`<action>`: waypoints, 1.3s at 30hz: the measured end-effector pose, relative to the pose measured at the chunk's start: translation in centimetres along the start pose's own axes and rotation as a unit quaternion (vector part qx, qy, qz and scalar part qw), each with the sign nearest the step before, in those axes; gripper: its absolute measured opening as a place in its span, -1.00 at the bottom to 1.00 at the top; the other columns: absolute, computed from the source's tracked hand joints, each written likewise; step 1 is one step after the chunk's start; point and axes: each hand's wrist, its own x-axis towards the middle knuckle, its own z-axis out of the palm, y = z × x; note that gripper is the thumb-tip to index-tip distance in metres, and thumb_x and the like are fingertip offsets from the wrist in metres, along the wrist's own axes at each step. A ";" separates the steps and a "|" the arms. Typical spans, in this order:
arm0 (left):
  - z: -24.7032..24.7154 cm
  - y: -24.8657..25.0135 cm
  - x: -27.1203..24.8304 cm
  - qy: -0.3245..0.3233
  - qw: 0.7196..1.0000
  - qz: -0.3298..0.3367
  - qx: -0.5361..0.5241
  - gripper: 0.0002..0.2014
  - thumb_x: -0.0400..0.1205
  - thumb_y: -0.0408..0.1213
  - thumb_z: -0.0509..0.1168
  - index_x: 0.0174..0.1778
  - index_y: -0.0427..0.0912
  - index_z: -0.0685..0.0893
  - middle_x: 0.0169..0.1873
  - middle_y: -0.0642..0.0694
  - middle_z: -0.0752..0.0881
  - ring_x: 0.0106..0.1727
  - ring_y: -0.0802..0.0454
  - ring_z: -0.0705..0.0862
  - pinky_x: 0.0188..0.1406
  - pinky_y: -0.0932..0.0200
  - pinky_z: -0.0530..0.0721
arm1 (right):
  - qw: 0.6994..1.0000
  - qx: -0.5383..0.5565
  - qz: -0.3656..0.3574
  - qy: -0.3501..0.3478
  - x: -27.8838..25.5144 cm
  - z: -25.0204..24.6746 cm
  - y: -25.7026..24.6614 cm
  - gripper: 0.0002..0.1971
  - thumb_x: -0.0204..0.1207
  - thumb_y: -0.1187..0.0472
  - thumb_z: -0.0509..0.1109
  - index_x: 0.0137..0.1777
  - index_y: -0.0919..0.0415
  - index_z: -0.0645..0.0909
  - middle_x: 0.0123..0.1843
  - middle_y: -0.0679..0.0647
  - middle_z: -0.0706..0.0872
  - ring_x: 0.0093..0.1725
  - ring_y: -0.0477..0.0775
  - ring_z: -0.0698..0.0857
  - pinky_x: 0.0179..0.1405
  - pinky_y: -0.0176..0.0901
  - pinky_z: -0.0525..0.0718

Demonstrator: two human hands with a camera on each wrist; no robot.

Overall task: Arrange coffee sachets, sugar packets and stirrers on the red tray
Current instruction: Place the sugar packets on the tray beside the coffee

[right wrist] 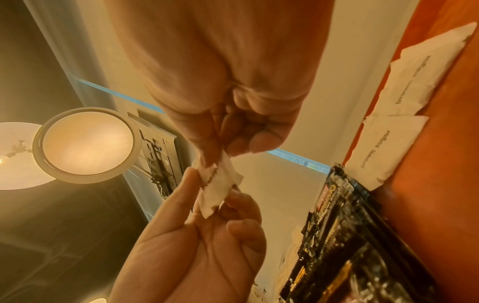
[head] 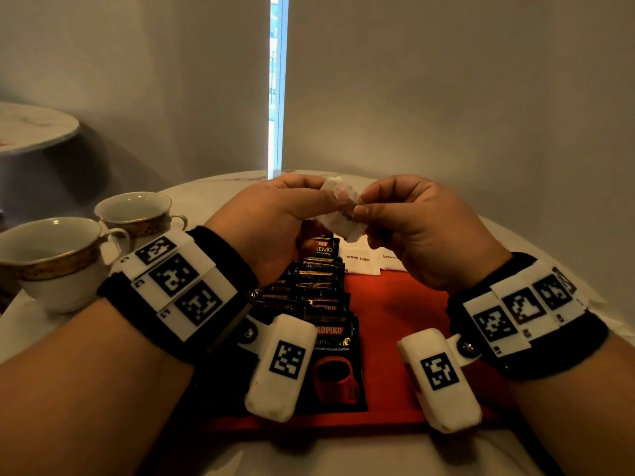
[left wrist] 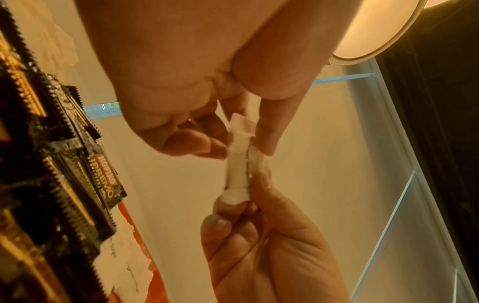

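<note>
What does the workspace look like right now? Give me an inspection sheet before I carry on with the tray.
Surface: pale round table, red tray in front of the person.
Job's things: coffee sachets in an overlapping row on the tray's left side; two sugar packets lying at its far edge; more white packets held above the tray. No stirrers seen.
Clutter: two gold-rimmed cups on the table, left of the tray.
Grippers: left hand and right hand both pinch the held packets with their fingers.
Cables: nothing seen.
Surroundings: grey blinds with a bright gap, a second round table far left, ceiling lamp.
</note>
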 end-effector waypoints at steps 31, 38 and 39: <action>-0.3 0.1 0.2 0.020 1.000 -0.003 -0.021 -0.81 0.57 -0.18 0.42 0.02 -0.19 0.71 0.04 -0.22 0.81 -0.11 -0.09 0.82 -0.44 0.23 0.63 | 1.000 0.010 0.029 0.004 0.2 -1.0 -0.6 -0.78 0.35 0.14 0.46 -0.11 0.29 0.73 -0.25 0.19 0.80 -0.31 0.09 0.71 -0.34 -0.08 0.55; -0.7 0.0 0.4 0.027 0.999 -0.007 -0.036 -0.90 0.68 -0.22 0.37 -0.01 -0.17 0.73 -0.05 -0.17 0.82 -0.18 -0.05 0.82 -0.47 0.24 0.61 | 0.998 0.039 0.037 0.033 0.2 -1.1 -0.5 -0.74 0.47 0.14 0.46 0.05 0.30 0.71 -0.23 0.08 0.75 -0.25 0.03 0.68 -0.33 -0.16 0.58; -0.6 0.0 0.4 0.025 0.999 -0.005 -0.031 -0.91 0.68 -0.23 0.37 -0.08 -0.16 0.72 -0.07 -0.17 0.82 -0.19 -0.05 0.81 -0.47 0.24 0.61 | 0.998 0.038 0.042 0.009 0.1 -0.9 -0.5 -0.65 0.38 0.12 0.49 0.10 0.31 0.70 -0.19 0.10 0.77 -0.25 0.05 0.70 -0.36 -0.18 0.59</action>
